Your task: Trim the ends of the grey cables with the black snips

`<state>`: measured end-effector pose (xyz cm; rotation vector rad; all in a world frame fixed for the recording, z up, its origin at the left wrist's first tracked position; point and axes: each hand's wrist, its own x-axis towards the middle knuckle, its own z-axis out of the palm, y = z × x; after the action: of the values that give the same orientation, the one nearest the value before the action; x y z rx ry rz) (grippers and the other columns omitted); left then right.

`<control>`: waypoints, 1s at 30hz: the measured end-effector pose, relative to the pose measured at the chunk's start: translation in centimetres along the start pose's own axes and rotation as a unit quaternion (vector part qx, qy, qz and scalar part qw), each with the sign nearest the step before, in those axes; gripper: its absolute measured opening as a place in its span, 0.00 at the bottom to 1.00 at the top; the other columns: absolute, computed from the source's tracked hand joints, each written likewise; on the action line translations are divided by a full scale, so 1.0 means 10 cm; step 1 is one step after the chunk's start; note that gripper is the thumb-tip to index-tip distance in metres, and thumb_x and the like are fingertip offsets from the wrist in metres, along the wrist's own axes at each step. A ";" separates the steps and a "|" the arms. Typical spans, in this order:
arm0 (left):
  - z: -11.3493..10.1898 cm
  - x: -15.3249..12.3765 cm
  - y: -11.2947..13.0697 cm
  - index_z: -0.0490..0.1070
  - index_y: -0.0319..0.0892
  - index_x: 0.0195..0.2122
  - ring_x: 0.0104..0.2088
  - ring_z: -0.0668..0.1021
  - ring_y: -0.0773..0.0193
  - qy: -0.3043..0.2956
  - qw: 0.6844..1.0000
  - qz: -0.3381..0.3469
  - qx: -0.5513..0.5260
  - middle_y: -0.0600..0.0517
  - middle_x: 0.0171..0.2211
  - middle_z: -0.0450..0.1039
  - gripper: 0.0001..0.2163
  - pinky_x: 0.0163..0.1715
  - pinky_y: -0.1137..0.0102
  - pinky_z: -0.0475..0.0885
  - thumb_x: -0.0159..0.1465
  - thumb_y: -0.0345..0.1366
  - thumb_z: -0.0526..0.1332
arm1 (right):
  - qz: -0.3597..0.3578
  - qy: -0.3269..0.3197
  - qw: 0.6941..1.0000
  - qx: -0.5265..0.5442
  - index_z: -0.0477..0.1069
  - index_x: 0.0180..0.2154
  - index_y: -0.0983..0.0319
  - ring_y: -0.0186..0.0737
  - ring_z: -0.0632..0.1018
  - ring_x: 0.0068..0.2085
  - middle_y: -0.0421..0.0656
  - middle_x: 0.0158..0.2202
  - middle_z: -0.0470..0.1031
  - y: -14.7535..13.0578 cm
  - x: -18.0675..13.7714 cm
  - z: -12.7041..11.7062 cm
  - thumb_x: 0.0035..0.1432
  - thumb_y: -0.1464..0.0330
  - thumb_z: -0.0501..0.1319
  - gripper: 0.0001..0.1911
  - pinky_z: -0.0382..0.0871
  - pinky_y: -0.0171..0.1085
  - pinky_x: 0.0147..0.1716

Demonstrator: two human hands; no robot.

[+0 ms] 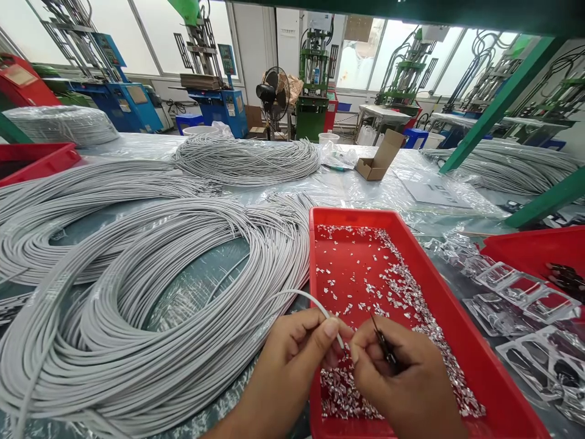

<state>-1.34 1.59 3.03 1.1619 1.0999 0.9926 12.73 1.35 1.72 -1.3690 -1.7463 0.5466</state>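
My left hand (295, 360) pinches a thin grey cable (315, 300) close to its end, between thumb and fingertips. The cable curves back from there toward the big coil of grey cables (183, 341). My right hand (404, 375) is closed just right of the cable end, its thumb and forefinger pressed together there. A slim dark pointed tool (386, 349) sticks up from its curled fingers; its exact kind is unclear. Both hands are over a red tray (354, 215) holding many silvery foil scraps (406, 292). The fingers partly cover the cable's tip.
More coiled cables (247, 161) lie behind, and a small open cardboard box (372, 167) stands past the tray. To the right are clear plastic trays (525, 292), another red bin (543, 247) and a green post (503, 103). Machines and a fan (275, 94) stand beyond the table.
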 end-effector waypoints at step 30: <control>0.00 -0.01 -0.02 0.77 0.42 0.36 0.26 0.81 0.65 0.000 0.893 0.317 0.318 0.53 0.30 0.83 0.08 0.30 0.70 0.72 0.61 0.24 0.61 | -0.066 0.064 0.989 0.112 0.77 0.34 0.51 0.30 0.80 0.26 0.31 0.29 0.82 0.16 -0.14 -0.22 0.55 0.70 0.62 0.08 0.70 0.26 0.29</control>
<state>-1.32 1.41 2.82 2.1515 1.0980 1.1465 15.50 0.24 1.26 -1.0999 -1.6042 0.5515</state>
